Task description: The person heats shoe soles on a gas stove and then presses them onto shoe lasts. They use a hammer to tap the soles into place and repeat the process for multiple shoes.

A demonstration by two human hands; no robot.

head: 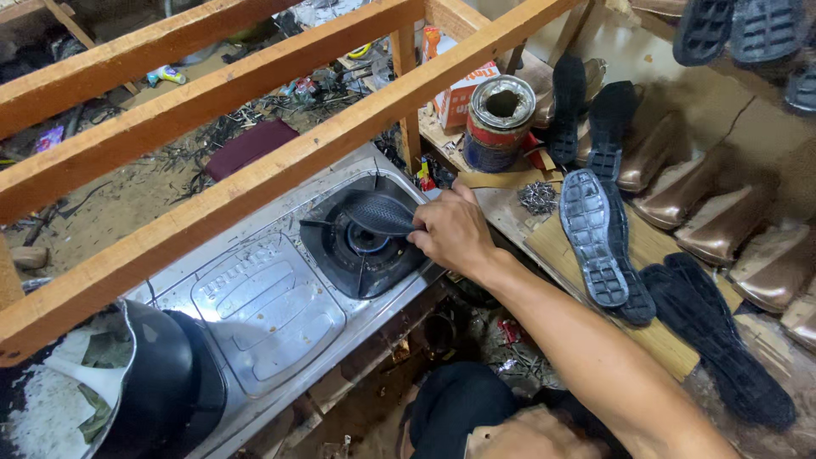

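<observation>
Pale wooden beams (212,85) cross above the steel gas stove (263,306), barring any reach from 10 and 12 o'clock. The right hand (455,234) comes in from 4 o'clock, where the way is open, holding a black rubber shoe sole (382,212) over the round black burner (365,242). At 2 o'clock a dented red-and-blue metal can (497,123) crowds the worktop (654,336); at 3 o'clock black soles (595,242) cover it. A dark pot (157,374) blocks 8 o'clock.

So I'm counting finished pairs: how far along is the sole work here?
Done: no sole looks attached yet. In hand: the right hand holds one black sole over the stove burner. Left: loose soles lie on the bench beside the brown shoe uppers.
</observation>
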